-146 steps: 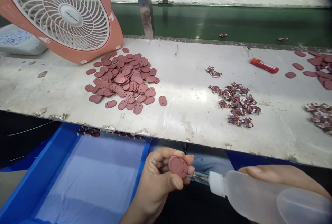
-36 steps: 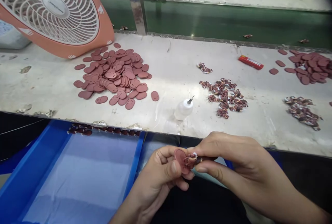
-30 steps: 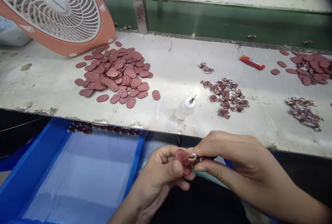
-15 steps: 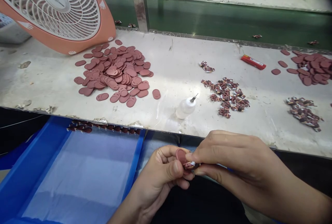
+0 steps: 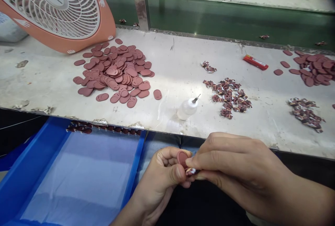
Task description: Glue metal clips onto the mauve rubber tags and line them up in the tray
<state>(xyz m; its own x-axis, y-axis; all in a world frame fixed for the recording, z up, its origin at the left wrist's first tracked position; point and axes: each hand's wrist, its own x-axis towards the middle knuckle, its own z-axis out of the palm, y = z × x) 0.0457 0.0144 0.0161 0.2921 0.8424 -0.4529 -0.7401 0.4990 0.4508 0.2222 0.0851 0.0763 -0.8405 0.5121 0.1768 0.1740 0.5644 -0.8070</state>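
Observation:
Below the table's front edge, my left hand (image 5: pixel 163 175) pinches a small dark-red oval pad (image 5: pixel 181 157) between thumb and fingers. My right hand (image 5: pixel 230 163) presses a small wired part (image 5: pixel 192 172) against that pad with its fingertips, covering most of it. Both hands meet over my lap. On the table just beyond them lies a small clear squeeze bottle (image 5: pixel 186 108) with a needle tip, on its side.
A heap of red oval pads (image 5: pixel 116 74) lies left, under an orange fan (image 5: pixel 56 9). Piles of small wired parts (image 5: pixel 230 95) lie at centre right and far right (image 5: pixel 305 112). A red lighter (image 5: pixel 255 62), more pads (image 5: pixel 312 67), a blue bin (image 5: pixel 78 173) at lower left.
The bottle went from my right hand to the table. My right hand then brought a wired part to the pad and has closed further over it in the last second.

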